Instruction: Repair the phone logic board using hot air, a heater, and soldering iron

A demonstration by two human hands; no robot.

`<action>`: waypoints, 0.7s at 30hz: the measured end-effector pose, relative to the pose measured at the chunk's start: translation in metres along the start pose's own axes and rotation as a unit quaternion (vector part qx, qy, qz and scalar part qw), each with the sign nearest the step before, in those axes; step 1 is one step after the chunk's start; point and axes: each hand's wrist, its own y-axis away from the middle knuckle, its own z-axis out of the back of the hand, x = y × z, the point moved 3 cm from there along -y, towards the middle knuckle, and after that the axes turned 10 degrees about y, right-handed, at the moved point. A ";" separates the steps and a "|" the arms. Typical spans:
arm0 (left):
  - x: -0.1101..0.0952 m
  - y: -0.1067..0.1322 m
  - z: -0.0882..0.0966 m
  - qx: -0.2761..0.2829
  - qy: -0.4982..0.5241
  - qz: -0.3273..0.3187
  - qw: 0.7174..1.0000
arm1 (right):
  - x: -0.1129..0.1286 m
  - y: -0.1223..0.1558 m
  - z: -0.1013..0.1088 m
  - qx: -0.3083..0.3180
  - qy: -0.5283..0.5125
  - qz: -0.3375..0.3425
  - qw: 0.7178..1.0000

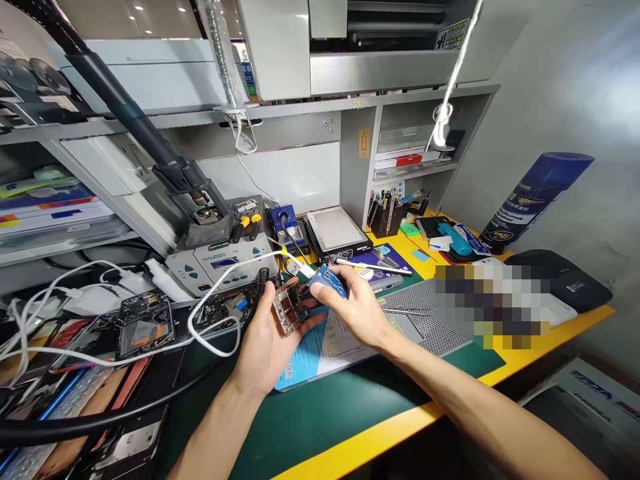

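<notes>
My left hand (257, 353) is held palm up above the green mat (345, 407), its fingers curled round a small electronic assembly (285, 313) with metal shields and dark parts. Between the thumb and fingers of my right hand (364, 312) is a small blue circuit board (329, 280). A white cable (235, 259) runs into the board's upper left end. Board and assembly are close together, and whether they touch is hard to tell. Under both hands lies a blue-and-white printed sheet (305, 360).
Tweezers (407, 311) rest on a perforated grey pad (423, 327). A soldering station (217, 263) stands behind my left hand. Opened phone parts (145, 327) and a black hose (100, 423) crowd the left side. A spray can (533, 207) stands at the right; a pixelated patch hides something nearby.
</notes>
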 end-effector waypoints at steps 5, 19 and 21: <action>0.001 0.006 -0.002 -0.024 0.004 0.003 1.000 | 0.002 0.006 -0.005 -0.037 0.066 0.089 0.993; -0.003 0.009 -0.007 -0.028 0.025 -0.018 0.999 | 0.005 0.008 -0.002 -0.085 0.085 0.243 0.963; -0.002 0.009 -0.008 -0.018 0.030 -0.015 0.999 | 0.006 0.008 0.000 -0.085 0.084 0.243 0.963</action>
